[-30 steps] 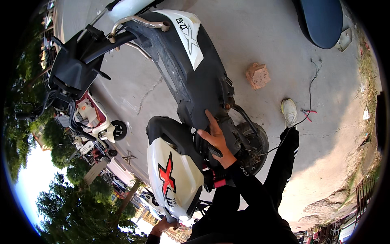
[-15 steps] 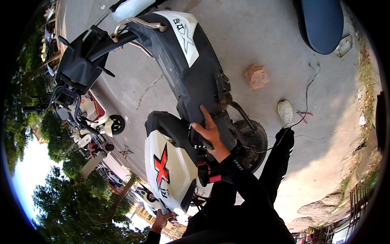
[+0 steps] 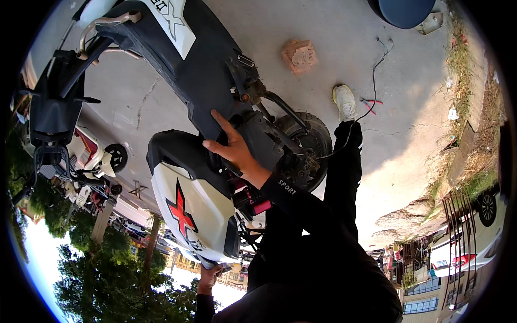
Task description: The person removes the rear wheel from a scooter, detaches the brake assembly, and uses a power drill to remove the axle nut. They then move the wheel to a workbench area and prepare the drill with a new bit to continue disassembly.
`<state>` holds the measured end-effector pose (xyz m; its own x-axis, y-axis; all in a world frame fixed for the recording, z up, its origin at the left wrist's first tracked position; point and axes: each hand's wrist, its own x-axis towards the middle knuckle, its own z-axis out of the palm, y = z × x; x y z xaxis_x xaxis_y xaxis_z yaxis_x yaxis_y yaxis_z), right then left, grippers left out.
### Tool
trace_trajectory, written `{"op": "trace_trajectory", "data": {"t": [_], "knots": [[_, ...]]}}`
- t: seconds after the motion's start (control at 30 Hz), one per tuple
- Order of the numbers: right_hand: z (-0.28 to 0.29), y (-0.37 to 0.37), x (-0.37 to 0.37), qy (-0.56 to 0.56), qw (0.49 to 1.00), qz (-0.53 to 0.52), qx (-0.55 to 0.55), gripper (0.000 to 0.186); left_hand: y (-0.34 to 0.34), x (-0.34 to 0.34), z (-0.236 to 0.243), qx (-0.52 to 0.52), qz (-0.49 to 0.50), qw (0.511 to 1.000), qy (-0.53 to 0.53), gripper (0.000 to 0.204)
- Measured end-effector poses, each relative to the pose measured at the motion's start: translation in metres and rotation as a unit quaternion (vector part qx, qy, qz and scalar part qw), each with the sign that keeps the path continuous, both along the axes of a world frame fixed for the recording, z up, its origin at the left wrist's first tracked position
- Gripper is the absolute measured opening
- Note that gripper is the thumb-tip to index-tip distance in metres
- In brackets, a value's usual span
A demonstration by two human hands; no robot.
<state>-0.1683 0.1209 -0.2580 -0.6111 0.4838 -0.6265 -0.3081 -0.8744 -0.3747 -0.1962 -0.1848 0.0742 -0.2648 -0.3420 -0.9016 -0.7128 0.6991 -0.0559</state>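
Note:
A white-and-black scooter lies across the view, its wheel near my right leg. My left hand is closed around a grey part at the lower end of its white body panel, which carries a red mark. My right hand rests on the black plastic beside that panel, thumb and index finger stretched apart; its other fingers are partly hidden. Red-and-black parts show in the gap below my right wrist. From the wheel a black cable runs over my leg to split ends on the ground.
Pliers with red handles lie by my shoe. A broken brick block and a dark blue rounded object are farther off. Other scooters stand at left, and a metal fence is at lower right.
The scooter and the ground have shifted left and upward in the view. Both hands keep their places on the scooter.

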Motion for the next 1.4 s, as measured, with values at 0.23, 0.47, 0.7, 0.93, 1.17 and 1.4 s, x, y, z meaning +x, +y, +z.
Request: {"op": "trace_trajectory", "data": {"t": [0.23,0.47,0.7,0.93,1.17,1.4], "knots": [[0.009,0.017,-0.006,-0.003,1.0,0.017,-0.008,0.079,0.01,0.01,0.004,0.011,0.032,0.999,0.019,0.022],[0.007,0.013,-0.008,-0.021,0.999,0.035,0.018,0.078,0.004,0.012,-0.001,-0.018,0.011,1.0,0.006,0.028],[0.012,0.016,-0.006,0.006,0.999,0.036,-0.041,0.079,-0.021,0.003,-0.003,0.009,0.05,0.998,-0.039,0.022],[0.017,0.008,-0.006,0.001,0.999,0.041,-0.017,0.078,-0.031,0.0,0.0,0.006,0.056,0.998,-0.033,0.024],[0.015,-0.007,-0.013,-0.033,0.995,0.074,0.06,0.077,-0.033,0.003,-0.007,-0.002,0.058,0.998,-0.034,0.024],[0.005,-0.006,-0.008,-0.024,0.991,0.101,0.087,0.078,-0.043,-0.003,-0.016,-0.008,0.065,0.996,-0.054,0.023]]}}
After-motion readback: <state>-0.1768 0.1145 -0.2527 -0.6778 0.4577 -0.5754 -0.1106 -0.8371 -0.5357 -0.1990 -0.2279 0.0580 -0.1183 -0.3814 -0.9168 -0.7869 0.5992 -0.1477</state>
